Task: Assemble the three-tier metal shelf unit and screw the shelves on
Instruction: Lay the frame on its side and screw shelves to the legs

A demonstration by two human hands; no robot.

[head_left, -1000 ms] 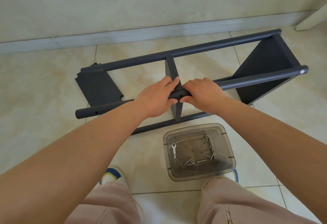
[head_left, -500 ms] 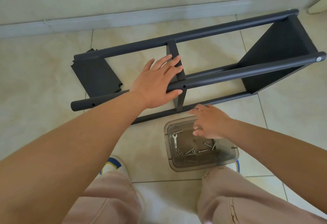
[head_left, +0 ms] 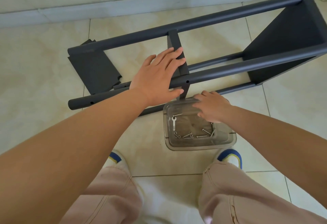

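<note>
Pale glossy floor tiles [head_left: 44, 64] run up to a grey skirting board [head_left: 123, 5], and on them the dark grey metal shelf frame [head_left: 230, 17] lies on its side, tubes running left to right. The left hand [head_left: 157, 76] is spread flat, fingers straight, pressing down on the near upper tube [head_left: 247, 66] and the middle shelf panel [head_left: 177, 50] to steady the joint. An empty screw hole [head_left: 187, 81] shows in the tube just beside that hand. The right hand [head_left: 212, 107] reaches into the clear plastic parts tray [head_left: 230, 140], fingers dipped down; whether it has pinched anything I cannot tell. Loose silver screws [head_left: 201, 136] and a small flat spanner [head_left: 174, 122] lie in there.

So this looks like the fetch-a-screw step for the middle shelf. Next call: pick one screw, bring it to that hole, keep the panel lined up. The tray sits tight against the lower tube [head_left: 235, 88], between the feet, so lift clear of its rim. The left shelf panel [head_left: 93, 71] lies loose and flat on the tiles under the tube ends, with open tile to the left.
</note>
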